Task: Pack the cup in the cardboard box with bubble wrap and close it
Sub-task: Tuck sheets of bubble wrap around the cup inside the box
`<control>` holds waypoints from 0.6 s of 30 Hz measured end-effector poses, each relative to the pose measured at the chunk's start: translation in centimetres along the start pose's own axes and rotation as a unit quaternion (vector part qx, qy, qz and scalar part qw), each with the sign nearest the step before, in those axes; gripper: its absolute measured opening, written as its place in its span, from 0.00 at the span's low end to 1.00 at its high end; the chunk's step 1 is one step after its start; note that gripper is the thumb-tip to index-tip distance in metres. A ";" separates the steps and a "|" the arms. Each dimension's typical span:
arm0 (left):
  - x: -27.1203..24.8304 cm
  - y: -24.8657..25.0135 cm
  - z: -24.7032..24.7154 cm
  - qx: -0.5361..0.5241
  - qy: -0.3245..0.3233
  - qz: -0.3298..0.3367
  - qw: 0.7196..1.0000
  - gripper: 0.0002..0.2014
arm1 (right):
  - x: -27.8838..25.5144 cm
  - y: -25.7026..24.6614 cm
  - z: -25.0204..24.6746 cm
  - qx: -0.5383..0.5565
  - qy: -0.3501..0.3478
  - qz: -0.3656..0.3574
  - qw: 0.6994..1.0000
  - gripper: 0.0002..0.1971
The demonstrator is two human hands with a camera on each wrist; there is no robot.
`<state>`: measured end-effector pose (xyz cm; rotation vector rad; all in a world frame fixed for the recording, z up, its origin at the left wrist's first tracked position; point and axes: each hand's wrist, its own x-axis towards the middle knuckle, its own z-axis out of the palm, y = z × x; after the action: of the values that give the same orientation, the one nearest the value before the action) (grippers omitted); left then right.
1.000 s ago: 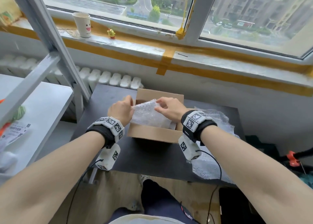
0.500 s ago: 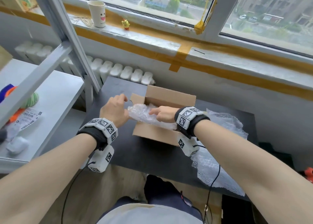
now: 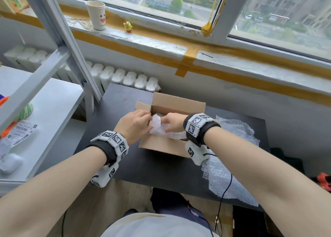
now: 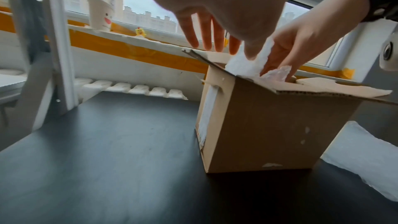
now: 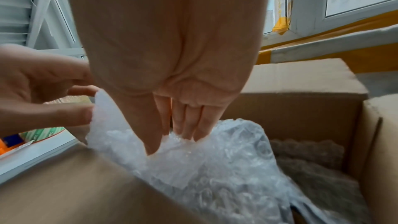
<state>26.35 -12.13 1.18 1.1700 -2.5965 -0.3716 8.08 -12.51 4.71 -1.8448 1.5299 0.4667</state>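
An open cardboard box (image 3: 164, 146) stands on the black table (image 3: 125, 102). A crumpled wad of bubble wrap (image 3: 157, 129) fills its left half. My right hand (image 3: 170, 122) reaches in from the right. Its straight fingers (image 5: 178, 134) press down on the bubble wrap (image 5: 215, 159). My left hand (image 3: 133, 125) is at the box's left rim. Its fingers (image 4: 213, 40) are straight, and the thumb lies against the wrap's raised edge (image 4: 243, 65). What lies under the wrap is hidden. A paper cup with a smiling face (image 3: 96, 15) stands on the windowsill.
A second bubble wrap sheet (image 3: 231, 165) lies on the table to the right of the box and hangs over the front edge. A white shelf (image 3: 53, 102) with a slanted metal frame (image 3: 59, 39) stands close on the left. A radiator (image 3: 125, 77) sits behind the table.
The wrap has sunk from above the rim down into the box. My right hand has pushed deeper. My left hand drew off half a second ago and is back at the wrap's edge.
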 end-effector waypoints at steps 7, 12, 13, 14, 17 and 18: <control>1.3 -0.3 1.0 0.011 -0.053 0.018 0.998 0.22 | -2.0 1.9 -0.8 0.065 0.098 0.036 0.992 0.22; 1.2 -0.9 0.4 -0.005 -0.164 -0.036 0.986 0.27 | -3.7 3.3 -1.0 0.022 0.079 0.095 0.992 0.23; 0.9 -1.1 0.5 -0.002 -0.175 -0.028 0.984 0.33 | -3.9 3.4 -0.8 0.019 0.064 0.103 0.992 0.23; 0.7 -1.3 0.5 0.002 -0.183 -0.023 0.983 0.39 | -4.0 3.3 -0.7 0.017 0.048 0.110 0.993 0.24; 0.5 -1.7 0.9 0.021 -0.196 -0.023 0.980 0.43 | -4.1 3.1 -0.3 0.022 0.044 0.113 0.992 0.24; 0.5 -1.7 0.9 0.025 -0.200 -0.023 0.979 0.41 | -4.1 3.1 -0.3 0.042 0.066 0.108 0.991 0.23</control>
<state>26.87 -13.49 -0.15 1.2863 -2.9356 -0.6104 4.09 -10.03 6.73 -1.6816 1.8212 0.3792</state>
